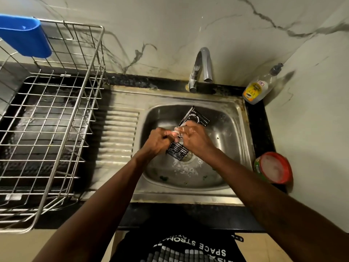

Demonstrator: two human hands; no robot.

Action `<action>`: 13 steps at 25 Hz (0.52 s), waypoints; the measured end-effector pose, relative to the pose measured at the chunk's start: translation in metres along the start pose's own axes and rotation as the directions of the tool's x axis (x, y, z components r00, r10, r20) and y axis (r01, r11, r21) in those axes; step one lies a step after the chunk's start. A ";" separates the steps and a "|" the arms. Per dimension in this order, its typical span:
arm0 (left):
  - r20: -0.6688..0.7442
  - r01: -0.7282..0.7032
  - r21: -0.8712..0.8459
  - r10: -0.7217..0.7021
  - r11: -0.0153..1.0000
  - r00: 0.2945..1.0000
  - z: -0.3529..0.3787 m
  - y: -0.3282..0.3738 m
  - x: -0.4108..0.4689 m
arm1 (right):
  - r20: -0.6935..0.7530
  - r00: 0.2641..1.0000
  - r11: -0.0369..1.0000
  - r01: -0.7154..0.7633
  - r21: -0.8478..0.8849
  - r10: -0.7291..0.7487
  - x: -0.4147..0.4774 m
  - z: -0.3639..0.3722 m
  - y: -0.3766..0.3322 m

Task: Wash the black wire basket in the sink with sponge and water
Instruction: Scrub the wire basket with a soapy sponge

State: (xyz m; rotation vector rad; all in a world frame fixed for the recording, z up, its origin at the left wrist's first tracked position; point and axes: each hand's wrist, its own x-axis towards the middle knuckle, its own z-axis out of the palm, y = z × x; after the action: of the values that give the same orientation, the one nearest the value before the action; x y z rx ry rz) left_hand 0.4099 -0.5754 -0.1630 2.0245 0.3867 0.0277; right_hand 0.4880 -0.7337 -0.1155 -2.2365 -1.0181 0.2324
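A long black wire basket [196, 117] is held tilted over the steel sink [236, 133], one end near the drain, the other pointing toward the tap. My left hand [158, 141] grips its near left side. My right hand [194, 138] is closed over its middle, pressing something pale and foamy against the wires; the sponge itself is mostly hidden under the fingers. Suds lie around the drain [188, 157]. No water runs from the tap [203, 67].
A large steel dish rack [56, 110] stands on the left counter with a blue holder [24, 35] on its rim. A dish soap bottle [258, 87] leans in the back right corner. A red-rimmed tub [273, 167] of white paste sits right of the sink.
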 end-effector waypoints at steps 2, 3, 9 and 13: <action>-0.048 -0.014 -0.004 0.014 1.000 0.999 -0.001 -0.003 0.000 | -0.062 0.998 0.998 -0.021 0.063 0.025 -0.001 0.012 -0.012; -0.074 -0.021 0.002 0.021 1.000 0.997 -0.002 -0.006 0.000 | -0.072 0.997 0.997 -0.013 0.079 0.019 -0.005 0.015 -0.009; -0.040 -0.016 0.037 0.018 0.999 0.999 -0.007 -0.007 -0.002 | -0.131 0.991 0.997 -0.022 -0.080 0.011 0.001 -0.021 0.033; -0.052 -0.006 0.064 0.009 0.998 0.999 -0.007 -0.009 -0.002 | -0.071 0.997 0.997 0.035 -0.070 -0.040 0.008 -0.005 0.024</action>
State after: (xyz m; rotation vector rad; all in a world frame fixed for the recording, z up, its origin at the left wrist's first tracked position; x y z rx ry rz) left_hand 0.4038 -0.5660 -0.1670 2.0918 0.4175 0.0738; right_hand 0.5104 -0.7418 -0.1260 -2.2683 -1.0424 0.1009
